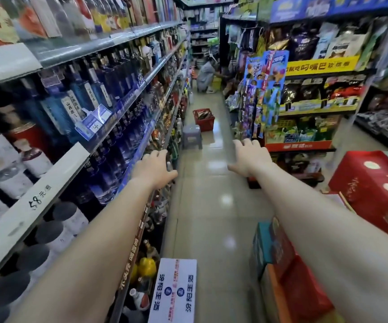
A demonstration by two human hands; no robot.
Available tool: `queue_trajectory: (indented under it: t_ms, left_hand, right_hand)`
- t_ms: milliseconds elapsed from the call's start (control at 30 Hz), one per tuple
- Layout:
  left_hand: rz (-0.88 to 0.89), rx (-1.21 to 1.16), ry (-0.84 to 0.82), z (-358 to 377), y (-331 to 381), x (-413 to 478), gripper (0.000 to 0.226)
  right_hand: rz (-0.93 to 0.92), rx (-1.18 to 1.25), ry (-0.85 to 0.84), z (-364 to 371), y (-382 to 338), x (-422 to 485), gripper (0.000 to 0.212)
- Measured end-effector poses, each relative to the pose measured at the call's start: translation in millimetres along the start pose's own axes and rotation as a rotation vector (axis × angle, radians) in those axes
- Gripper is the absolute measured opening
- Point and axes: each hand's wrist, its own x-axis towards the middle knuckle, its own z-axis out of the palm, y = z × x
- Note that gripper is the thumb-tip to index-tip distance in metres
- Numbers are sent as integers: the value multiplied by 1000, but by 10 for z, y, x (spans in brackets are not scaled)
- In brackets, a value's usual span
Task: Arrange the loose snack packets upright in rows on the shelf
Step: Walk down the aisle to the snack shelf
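— What fills most of the view?
— The bottle shelving runs along the left, tier on tier of blue and white bottles. Across the aisle floor, the snack shelf stands on the right.
— Where are the snack packets?
— The snack packets stand upright in rows on that shelf's tiers, well ahead of both hands. Nearer, low on the right, sit stacked red cartons.
— And the hands?
— Both bare arms reach forward over the aisle. The left hand is by the edge of the bottle shelving, its grip apart, fingers loose, holding nothing. Whether it touches the shelf I cannot tell. The right hand hovers above the floor near the snack shelf's low end, its grip apart too, fingers spread.
— Anything on the floor?
— A red basket beyond the hands, its contents too blurred to name, with a grey stool just beside it. Far down the aisle a person crouches.
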Motion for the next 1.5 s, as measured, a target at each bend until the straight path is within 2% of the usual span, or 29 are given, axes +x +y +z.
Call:
queue_trajectory:
  t_ms: [267,667,933,1267,1500]
  left_hand:
    - [79,11,-40,359,263,1516,79]
    - [76,3,-63,567,680,4074,79]
    - [59,-14,-65,804,440,5748,76]
    - [73,-79,-98,1050,-160,8363,74]
    - [91,-85,-138,1312,-325,10015,70]
  right_hand:
    - [81,0,-40,312,325,1165,76]
    - [71,10,-85,453,938,3749,72]
    - [28,4,-121,693,845,5518,74]
    - [54,11,-127,875,598,8080,76]
    - [58,-1,-120,1056,604,9706,76]
